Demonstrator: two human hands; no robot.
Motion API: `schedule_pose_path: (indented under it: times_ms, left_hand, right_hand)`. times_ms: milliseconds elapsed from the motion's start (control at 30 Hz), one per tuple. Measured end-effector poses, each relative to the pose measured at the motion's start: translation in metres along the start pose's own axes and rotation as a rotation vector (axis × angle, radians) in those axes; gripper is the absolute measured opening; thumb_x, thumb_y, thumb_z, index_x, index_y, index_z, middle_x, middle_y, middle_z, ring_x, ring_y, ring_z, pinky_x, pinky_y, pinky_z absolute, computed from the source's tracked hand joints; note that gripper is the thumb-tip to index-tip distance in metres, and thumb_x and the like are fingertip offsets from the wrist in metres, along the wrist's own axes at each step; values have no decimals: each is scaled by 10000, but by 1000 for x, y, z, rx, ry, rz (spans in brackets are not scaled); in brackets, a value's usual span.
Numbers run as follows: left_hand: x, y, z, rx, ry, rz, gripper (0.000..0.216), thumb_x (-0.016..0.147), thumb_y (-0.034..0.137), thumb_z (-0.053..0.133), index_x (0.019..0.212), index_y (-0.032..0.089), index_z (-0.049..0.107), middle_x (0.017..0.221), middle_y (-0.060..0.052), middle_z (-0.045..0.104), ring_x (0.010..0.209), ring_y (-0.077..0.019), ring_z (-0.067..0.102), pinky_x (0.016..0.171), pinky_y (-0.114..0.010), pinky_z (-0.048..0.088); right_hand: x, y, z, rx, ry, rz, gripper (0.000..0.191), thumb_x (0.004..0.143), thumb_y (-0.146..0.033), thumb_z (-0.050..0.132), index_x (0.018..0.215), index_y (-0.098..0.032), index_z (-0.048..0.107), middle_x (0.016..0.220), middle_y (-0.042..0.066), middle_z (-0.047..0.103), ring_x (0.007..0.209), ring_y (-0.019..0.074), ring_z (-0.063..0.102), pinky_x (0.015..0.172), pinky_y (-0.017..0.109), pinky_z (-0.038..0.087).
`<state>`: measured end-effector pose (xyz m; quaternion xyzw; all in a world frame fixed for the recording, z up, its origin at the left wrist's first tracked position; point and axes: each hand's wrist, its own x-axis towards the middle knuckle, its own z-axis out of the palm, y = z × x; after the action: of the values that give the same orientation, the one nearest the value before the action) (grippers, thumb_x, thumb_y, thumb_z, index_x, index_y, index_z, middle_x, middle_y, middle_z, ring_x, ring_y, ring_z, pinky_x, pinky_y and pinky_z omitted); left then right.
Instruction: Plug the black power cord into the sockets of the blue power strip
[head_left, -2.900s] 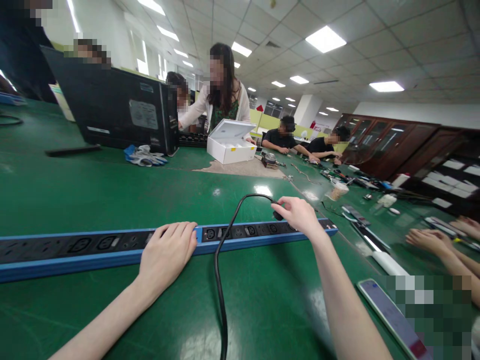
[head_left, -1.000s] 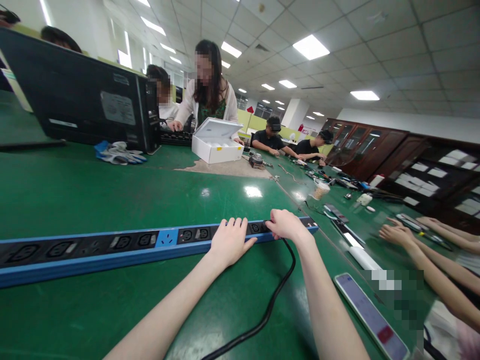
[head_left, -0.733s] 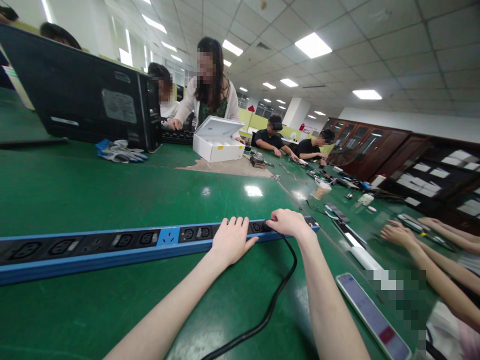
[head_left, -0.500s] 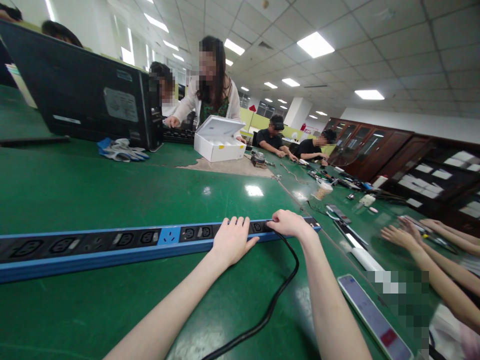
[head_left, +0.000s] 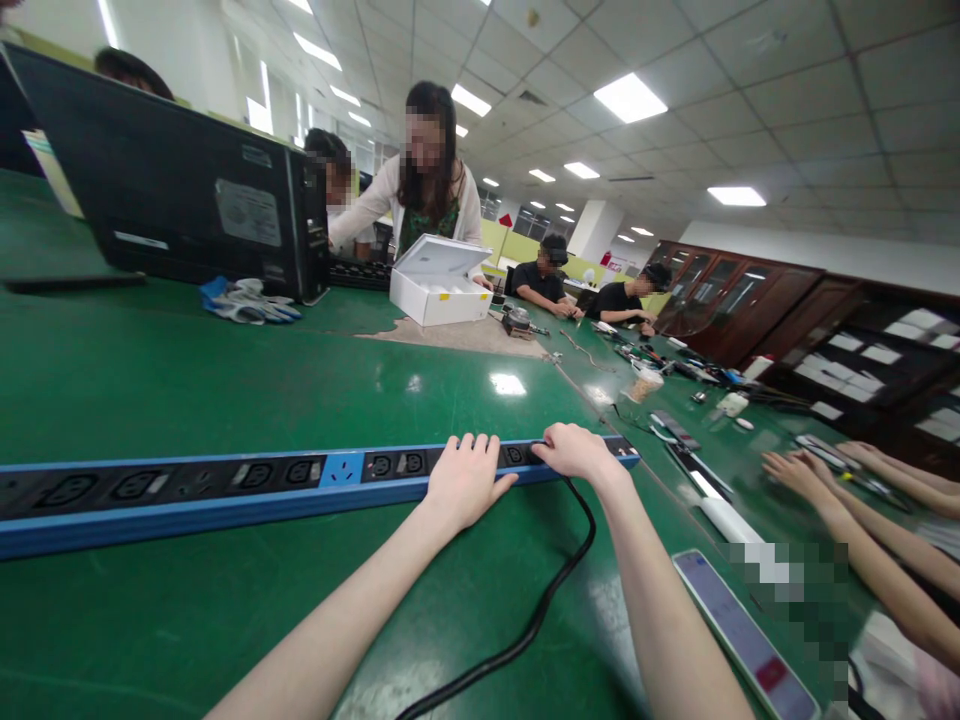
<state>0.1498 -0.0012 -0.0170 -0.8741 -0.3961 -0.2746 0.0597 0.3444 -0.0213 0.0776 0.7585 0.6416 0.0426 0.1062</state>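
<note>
Bracing the blue power strip on the green tabletop, our left hand lies flat, fingers apart. Our right hand, pinched on the black cable's plug, has now seated it; earlier it hovered above.

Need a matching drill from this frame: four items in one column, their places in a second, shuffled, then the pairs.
Things:
1. left hand
2. right hand
3. open white cardboard box
4. flat phone with purple screen

Places:
A. near right edge of the green table
B. far side, on a tan patch
C. flat on the long blue power strip
D. at the black cable plug, strip's right end

Pairs: 1-C, 2-D, 3-B, 4-A
</note>
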Motion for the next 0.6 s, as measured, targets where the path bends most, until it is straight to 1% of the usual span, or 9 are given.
schedule_pose_path:
  times_ms: [67,233,400,433,600]
  left_hand:
    - [0,0,0,-1,-2,-2,637,975,645,368,1318,145,563,1145,-181,660,1078,-322,578,959,-454,385]
    - [1,0,-1,-9,-8,2,634,976,644,365,1326,153,560,1157,-182,656,1084,-326,572,967,-464,383]
    - [0,0,0,-15,-8,-2,642,978,642,359,1337,149,559,1161,-188,658,1094,-328,574,980,-474,379]
    - [0,0,0,-16,-9,-4,643,979,641,359,1342,148,556,1166,-190,658,1099,-329,574,984,-475,378]
    - [2,-1,-2,-23,-22,7,635,975,645,368,1324,152,564,1176,-185,659,1100,-327,578,977,-466,384]
  right_hand:
    - [-2,-1,1,9,2,3,453,950,-548,434,988,-200,721,1075,158,735,992,300,700,819,380,505]
    - [-11,-2,6,14,67,13,477,991,-517,370,1030,-180,706,1076,174,727,1004,297,695,832,382,499]
    - [-5,-1,1,40,-15,2,435,973,-514,446,991,-169,711,1075,168,728,1011,282,696,832,335,490]
    - [-4,-1,1,44,-13,3,431,974,-510,450,988,-168,711,1074,166,728,1013,280,696,833,329,488]
    - [-16,-7,10,58,78,46,455,1011,-504,394,1067,-162,689,1094,174,720,1039,276,686,871,344,478]
